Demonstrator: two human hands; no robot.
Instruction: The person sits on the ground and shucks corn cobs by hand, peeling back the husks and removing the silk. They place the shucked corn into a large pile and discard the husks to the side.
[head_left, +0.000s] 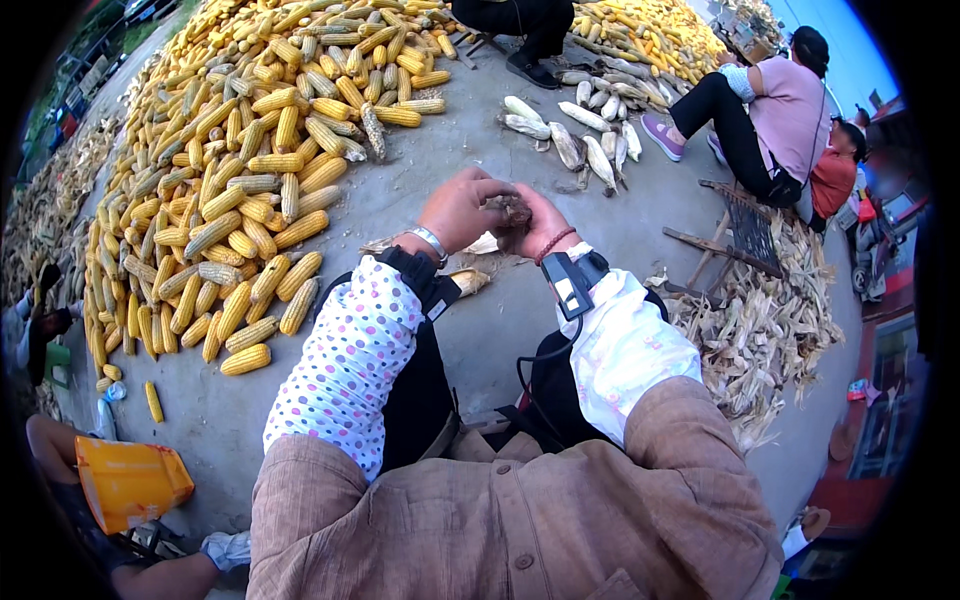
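Note:
My left hand (462,212) and my right hand (543,222) meet in front of my knees. Between them is a brown, shrivelled piece of corn (514,212), and the fingers of both hands are closed round it. Its far side and most of its shape are hidden, so I cannot tell whether it is a cob or only husk. A pale husk (483,244) shows just below my left hand. Another husk-covered piece (468,282) lies on the ground beside my left wrist.
A big heap of yellow corn cobs (255,165) spreads to the left. Unhusked ears (590,140) lie ahead, right of centre. Loose dry husks (760,340) and a low wooden stool (735,235) are at the right. People sit nearby; an orange bucket (130,483) is at lower left.

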